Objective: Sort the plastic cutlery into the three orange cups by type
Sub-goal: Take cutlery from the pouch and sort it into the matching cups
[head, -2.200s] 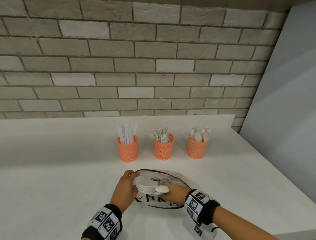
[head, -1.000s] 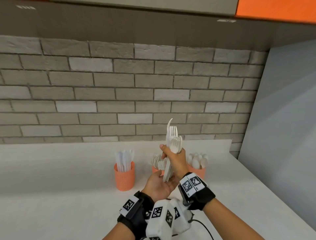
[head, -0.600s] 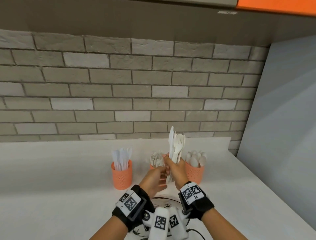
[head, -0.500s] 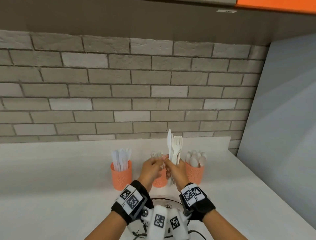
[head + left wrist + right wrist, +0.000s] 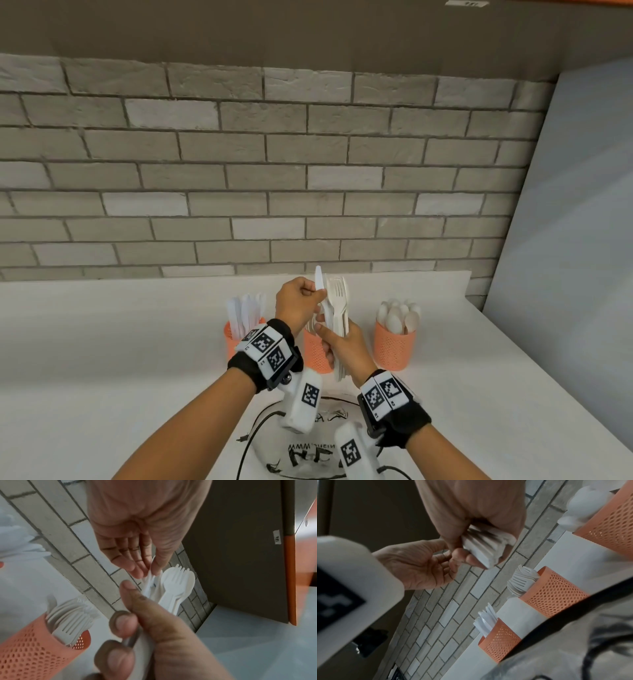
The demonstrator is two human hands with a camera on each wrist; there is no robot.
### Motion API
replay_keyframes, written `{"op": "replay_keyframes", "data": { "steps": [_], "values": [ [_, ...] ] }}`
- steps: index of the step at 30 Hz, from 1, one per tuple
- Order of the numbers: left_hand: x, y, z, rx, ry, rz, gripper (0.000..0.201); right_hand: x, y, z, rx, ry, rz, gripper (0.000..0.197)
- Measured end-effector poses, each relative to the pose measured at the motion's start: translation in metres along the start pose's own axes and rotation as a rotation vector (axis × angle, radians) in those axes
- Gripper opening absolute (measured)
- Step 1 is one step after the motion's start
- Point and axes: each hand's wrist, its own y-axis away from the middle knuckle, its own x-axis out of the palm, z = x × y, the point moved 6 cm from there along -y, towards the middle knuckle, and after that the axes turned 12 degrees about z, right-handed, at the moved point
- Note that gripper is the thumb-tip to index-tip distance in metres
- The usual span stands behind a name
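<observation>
- A white bag (image 5: 308,455) with dark print and a black cord lay at the near edge of the white counter (image 5: 102,359), under both wrists.
- Right hand (image 5: 344,349) was raised above the counter, fingers curled round the handles of an upright bundle of white cutlery (image 5: 337,308); forks faced the head camera, and the left wrist view showed a spoon bowl in front of the fork tines.
- Left hand (image 5: 297,303) was just left of the bundle, thumb and fingers pinching the white knife (image 5: 319,282) at the bundle's left side; the blade tip stood above the other pieces. Whether the knife was clear of the right hand's grasp was hard to tell, as the hands overlap.
- Behind the hands, three orange mesh cups stood in a row across the middle of the counter, set apart from each other.
- Left cup (image 5: 231,339) held knives.
- Middle cup (image 5: 317,353), partly hidden by the hands, held forks, plain in the left wrist view.
- Right cup (image 5: 394,346) held spoons.
- Grey brick wall (image 5: 239,171) ran along the far edge of the counter; a pale panel (image 5: 565,240) stood at the right end.
</observation>
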Motion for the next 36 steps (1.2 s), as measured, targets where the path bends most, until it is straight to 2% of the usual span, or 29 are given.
{"op": "replay_keyframes", "data": {
  "steps": [4, 9, 11, 13, 15, 18, 25, 32, 34, 36],
  "values": [
    [-0.023, -0.004, -0.001, -0.03, 0.083, -0.041, 0.012, 0.003, -0.002, -0.006, 0.012, -0.02, 0.06, 0.041],
    [-0.087, -0.012, -0.019, 0.122, 0.15, -0.303, 0.006, -0.001, -0.006, -0.021, 0.083, -0.13, 0.039, 0.038],
    [-0.112, -0.015, -0.025, 0.208, 0.038, -0.399, 0.025, 0.0, -0.007, -0.026, 0.111, -0.182, 0.049, 0.037],
    [-0.128, -0.019, -0.028, 0.292, -0.157, -0.422, 0.047, 0.003, -0.008, -0.028, 0.13, -0.227, 0.064, 0.04],
    [-0.135, -0.023, -0.022, 0.3, -0.381, -0.401, 0.059, 0.006, -0.01, -0.029, 0.143, -0.273, 0.075, 0.044],
    [-0.136, -0.028, 0.005, 0.244, -0.602, -0.329, 0.054, 0.01, -0.012, -0.026, 0.155, -0.335, 0.105, 0.033],
    [-0.122, -0.03, 0.076, 0.084, -0.687, -0.177, 0.046, 0.013, -0.011, -0.028, 0.194, -0.346, 0.125, 0.016],
    [-0.11, -0.034, 0.12, -0.074, -0.828, -0.037, 0.044, 0.008, -0.009, -0.03, 0.193, -0.326, 0.106, 0.012],
    [-0.109, -0.032, 0.12, -0.064, -0.946, -0.037, 0.048, 0.007, -0.009, -0.031, 0.19, -0.329, 0.103, 0.014],
    [-0.108, -0.029, 0.106, -0.016, -0.99, -0.097, 0.051, 0.007, -0.009, -0.03, 0.186, -0.331, 0.103, 0.013]
  ]
}}
